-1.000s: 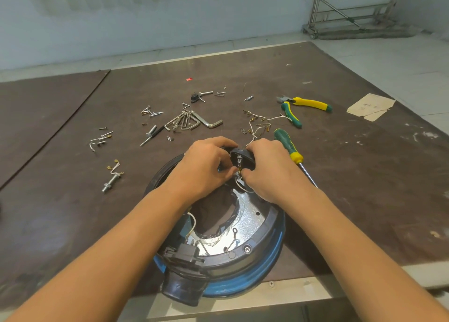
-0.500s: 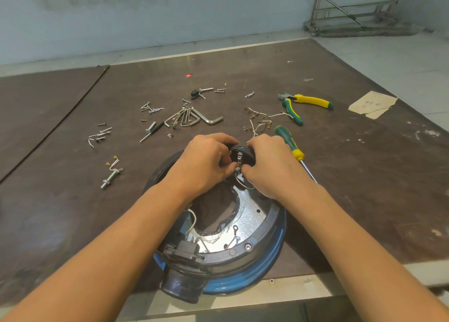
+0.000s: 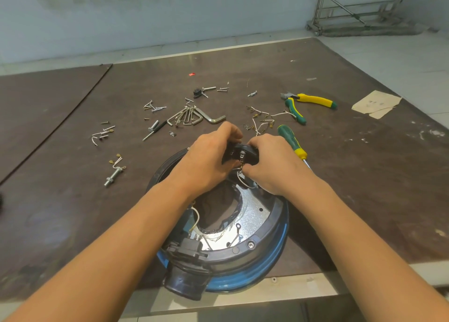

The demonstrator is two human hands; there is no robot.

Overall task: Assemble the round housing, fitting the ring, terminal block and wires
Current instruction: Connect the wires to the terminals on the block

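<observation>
While left hand point(image 3: 209, 161) grips terminal block point(image 3: 244, 151), right hand point(image 3: 274, 166) pinches wire point(image 3: 240, 180): dark mat point(image 3: 364, 175), screws point(image 3: 155, 107), pale wall point(image 3: 170, 17)

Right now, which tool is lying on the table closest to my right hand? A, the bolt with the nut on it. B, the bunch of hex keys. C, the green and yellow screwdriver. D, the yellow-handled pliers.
C: the green and yellow screwdriver lies just beside the right hand, while the pliers sit farther back on the table.
</observation>
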